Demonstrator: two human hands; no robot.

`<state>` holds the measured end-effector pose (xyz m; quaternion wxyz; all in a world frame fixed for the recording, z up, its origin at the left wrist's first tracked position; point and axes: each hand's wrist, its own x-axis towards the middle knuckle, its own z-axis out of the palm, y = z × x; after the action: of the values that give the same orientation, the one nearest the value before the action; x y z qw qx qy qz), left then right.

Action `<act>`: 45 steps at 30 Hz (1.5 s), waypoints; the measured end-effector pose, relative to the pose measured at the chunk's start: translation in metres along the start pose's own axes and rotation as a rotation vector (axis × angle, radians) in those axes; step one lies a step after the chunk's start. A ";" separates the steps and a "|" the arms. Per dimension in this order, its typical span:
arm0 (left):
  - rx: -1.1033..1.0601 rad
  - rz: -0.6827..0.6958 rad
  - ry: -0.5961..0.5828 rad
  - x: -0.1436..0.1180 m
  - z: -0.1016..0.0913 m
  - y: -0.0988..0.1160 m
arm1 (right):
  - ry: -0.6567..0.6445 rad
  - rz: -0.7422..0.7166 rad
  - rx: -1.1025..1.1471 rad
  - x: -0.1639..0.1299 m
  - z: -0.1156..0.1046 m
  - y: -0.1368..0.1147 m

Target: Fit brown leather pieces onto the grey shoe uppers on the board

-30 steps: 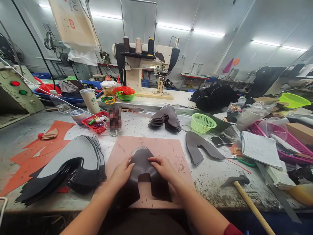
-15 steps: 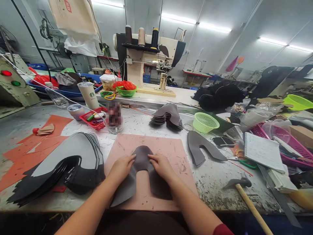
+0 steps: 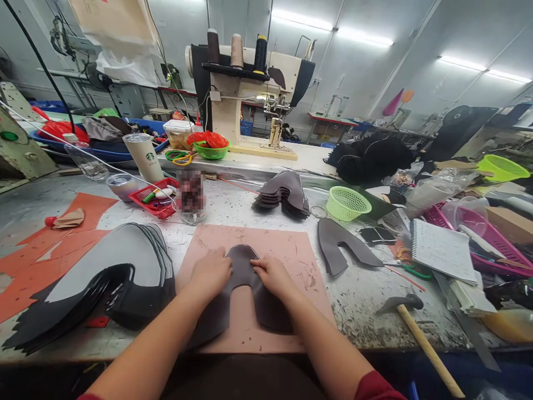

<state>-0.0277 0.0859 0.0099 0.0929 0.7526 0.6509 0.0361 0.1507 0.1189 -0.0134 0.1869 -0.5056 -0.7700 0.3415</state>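
A dark brown, U-shaped shoe upper piece point(image 3: 242, 268) lies on the pink board point(image 3: 287, 244), its curved end pointing away from me. My left hand point(image 3: 211, 272) is on its left edge with fingers bent and closed there; the fingertips are slightly blurred. On the opposite edge, my right hand point(image 3: 271, 273) pinches the piece between thumb and fingers. Another brown upper piece point(image 3: 345, 244) lies flat to the right of the board. To the left sits a thick stack of grey and black upper pieces point(image 3: 112, 266), and a smaller dark stack point(image 3: 283, 191) lies beyond the board.
A sewing machine point(image 3: 227, 100) with thread cones stands at the back. At the right are a hammer point(image 3: 425, 339), a notebook point(image 3: 443, 250) and a green basket point(image 3: 347, 204). A tumbler point(image 3: 144, 158), a red basket point(image 3: 156, 200) and a glass jar point(image 3: 191, 214) stand left.
My left hand has shifted slightly and turned more knuckles-up at the left edge of the upper piece. My right hand stays at its edge. The whole view has moved a little.
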 end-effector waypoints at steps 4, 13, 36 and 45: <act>0.051 0.199 0.021 0.021 0.003 0.022 | -0.009 0.036 0.148 -0.009 -0.007 0.000; 0.091 0.240 0.062 0.027 0.026 0.035 | 0.094 0.460 0.544 -0.106 -0.005 0.020; 0.128 0.278 -0.153 0.037 0.012 0.031 | -0.252 -0.271 -0.512 -0.133 -0.025 0.014; 0.122 0.360 0.078 0.033 0.020 0.002 | -0.013 -0.232 -0.235 -0.056 -0.031 -0.020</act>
<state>-0.0169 0.1167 -0.0118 0.0136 0.8592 0.5098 0.0417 0.1810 0.0739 0.0258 0.1594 -0.4295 -0.8591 0.2283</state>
